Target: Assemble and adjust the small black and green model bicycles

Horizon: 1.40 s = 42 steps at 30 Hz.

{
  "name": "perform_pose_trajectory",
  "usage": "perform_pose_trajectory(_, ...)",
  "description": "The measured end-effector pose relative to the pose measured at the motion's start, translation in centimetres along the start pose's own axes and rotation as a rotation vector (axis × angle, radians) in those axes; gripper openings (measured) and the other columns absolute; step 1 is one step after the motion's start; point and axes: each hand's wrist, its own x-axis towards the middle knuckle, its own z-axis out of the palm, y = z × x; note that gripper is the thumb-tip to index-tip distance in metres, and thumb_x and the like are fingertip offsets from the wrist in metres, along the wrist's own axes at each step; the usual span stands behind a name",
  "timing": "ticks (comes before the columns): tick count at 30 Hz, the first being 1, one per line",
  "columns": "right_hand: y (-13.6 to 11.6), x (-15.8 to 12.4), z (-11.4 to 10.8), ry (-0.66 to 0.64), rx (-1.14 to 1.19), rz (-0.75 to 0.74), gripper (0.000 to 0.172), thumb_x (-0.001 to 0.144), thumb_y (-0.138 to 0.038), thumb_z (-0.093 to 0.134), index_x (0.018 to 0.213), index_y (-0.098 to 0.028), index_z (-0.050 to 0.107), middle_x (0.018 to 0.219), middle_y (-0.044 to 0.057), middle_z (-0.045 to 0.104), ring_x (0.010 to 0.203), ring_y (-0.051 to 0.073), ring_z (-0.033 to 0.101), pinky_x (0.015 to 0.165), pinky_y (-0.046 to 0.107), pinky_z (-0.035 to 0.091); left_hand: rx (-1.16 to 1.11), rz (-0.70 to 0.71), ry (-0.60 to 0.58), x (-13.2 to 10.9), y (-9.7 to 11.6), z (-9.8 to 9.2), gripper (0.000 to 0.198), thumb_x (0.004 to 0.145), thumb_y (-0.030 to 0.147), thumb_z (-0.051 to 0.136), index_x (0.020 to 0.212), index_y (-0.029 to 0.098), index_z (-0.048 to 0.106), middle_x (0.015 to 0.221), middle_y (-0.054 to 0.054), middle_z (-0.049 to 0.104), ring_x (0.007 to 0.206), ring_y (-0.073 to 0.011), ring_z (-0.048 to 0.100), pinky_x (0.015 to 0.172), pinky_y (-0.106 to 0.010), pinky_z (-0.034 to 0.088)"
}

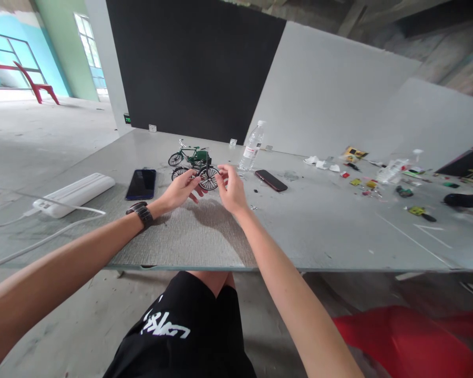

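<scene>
A small model bicycle with a dark frame and silver spoked wheels [208, 179] is between my two hands, just above or on the table; I cannot tell which. My left hand [182, 189] grips it low from the left, thumb against it near the large wheel. On the other side, my right hand [232, 189] pinches the rim of that wheel with thumb and fingers. Much of the frame is hidden by my fingers. Right behind it stands a green model bicycle [189, 154] with a green box at its rear.
A dark phone [141, 184] and a white power bank [74, 195] with cables lie to the left. On the right are a water bottle [253, 146] and another phone [271, 180]. Small parts and wrappers [355, 154] litter the far right. A black-and-white partition [197, 68] borders the table's back.
</scene>
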Motion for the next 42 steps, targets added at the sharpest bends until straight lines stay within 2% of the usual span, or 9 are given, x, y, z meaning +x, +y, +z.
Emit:
perform_pose_trajectory(3,0.3,0.0,0.0,-0.030,0.051,0.038,0.025,0.102,-0.040,0.046,0.114,-0.022,0.060,0.096,0.007,0.070,0.085,0.020,0.065,0.076,0.036,0.053,0.078,0.006,0.008,-0.1,0.2,0.0,0.024,0.098,0.040,0.059,0.089,0.018,0.056,0.074,-0.005,0.067,0.069,-0.0180,0.070,0.051,-0.026,0.060)
perform_pose_trajectory(6,0.0,0.1,-0.2,-0.009,0.072,0.033,0.026,0.101,-0.040,0.049,0.112,-0.021,0.063,0.094,0.006,0.071,0.082,0.019,0.066,0.073,0.035,0.053,0.170,0.037,0.019,0.0,0.1,-0.2,0.031,0.097,0.044,0.058,0.080,0.017,0.059,0.072,-0.005,0.068,0.065,-0.0166,0.068,0.052,-0.026,0.061)
perform_pose_trajectory(14,-0.7,0.1,-0.6,-0.061,0.070,0.016,0.032,0.102,-0.039,0.047,0.125,-0.024,0.064,0.097,0.006,0.073,0.085,0.020,0.067,0.073,0.035,0.055,0.189,0.055,0.142,0.6,-0.4,-0.8,0.030,0.094,0.042,0.061,0.080,0.017,0.067,0.073,-0.007,0.069,0.064,-0.0164,0.067,0.051,-0.025,0.058)
perform_pose_trajectory(23,-0.1,0.0,0.0,-0.017,0.103,0.094,0.025,0.097,-0.041,0.054,0.110,-0.021,0.065,0.088,0.006,0.072,0.078,0.020,0.068,0.068,0.034,0.054,0.148,0.054,0.207,0.7,-0.6,-0.9,0.029,0.093,0.042,0.062,0.086,0.016,0.070,0.082,-0.008,0.072,0.073,-0.0179,0.069,0.054,-0.025,0.057)
perform_pose_trajectory(28,-0.4,0.0,-0.3,-0.079,0.057,0.035,0.026,0.101,-0.038,0.049,0.114,-0.022,0.065,0.094,0.007,0.073,0.082,0.020,0.067,0.069,0.034,0.053,0.153,0.130,0.245,0.7,-0.3,-0.9,0.032,0.088,0.039,0.069,0.110,0.016,0.074,0.100,-0.009,0.076,0.079,-0.0161,0.066,0.066,-0.026,0.053)
perform_pose_trajectory(33,-0.9,-0.1,-0.5,-0.161,0.065,-0.043,0.030,0.102,-0.036,0.047,0.122,-0.023,0.065,0.106,0.008,0.072,0.085,0.019,0.065,0.072,0.034,0.053,0.150,0.180,0.314,0.7,-0.1,-1.1,0.026,0.087,0.042,0.071,0.091,0.017,0.077,0.077,-0.003,0.070,0.062,-0.0124,0.052,0.056,-0.025,0.039)
perform_pose_trajectory(37,-0.8,-0.1,-0.4,-0.166,0.059,-0.009,0.034,0.103,-0.038,0.046,0.130,-0.026,0.063,0.097,0.006,0.073,0.077,0.019,0.064,0.070,0.034,0.053,0.010,0.174,0.328,0.8,-0.1,-1.2,0.024,0.084,0.041,0.074,0.082,0.017,0.073,0.082,-0.004,0.070,0.066,-0.0121,0.054,0.059,-0.026,0.041)
perform_pose_trajectory(39,-0.5,-0.1,-0.3,-0.158,0.058,0.021,0.031,0.101,-0.038,0.049,0.124,-0.024,0.065,0.090,0.005,0.072,0.074,0.018,0.064,0.070,0.034,0.053,-0.035,0.171,0.341,0.8,-0.1,-1.2,0.025,0.082,0.041,0.075,0.079,0.016,0.071,0.088,-0.006,0.072,0.068,-0.0122,0.055,0.061,-0.026,0.042)
perform_pose_trajectory(42,-0.2,-0.2,-0.2,-0.147,0.046,0.043,0.024,0.099,-0.039,0.052,0.104,-0.021,0.068,0.086,0.005,0.072,0.075,0.019,0.065,0.069,0.033,0.053,-0.080,0.160,0.368,0.9,-0.1,-1.3,0.026,0.079,0.042,0.075,0.080,0.017,0.069,0.092,-0.007,0.073,0.069,-0.0119,0.056,0.062,-0.026,0.044)
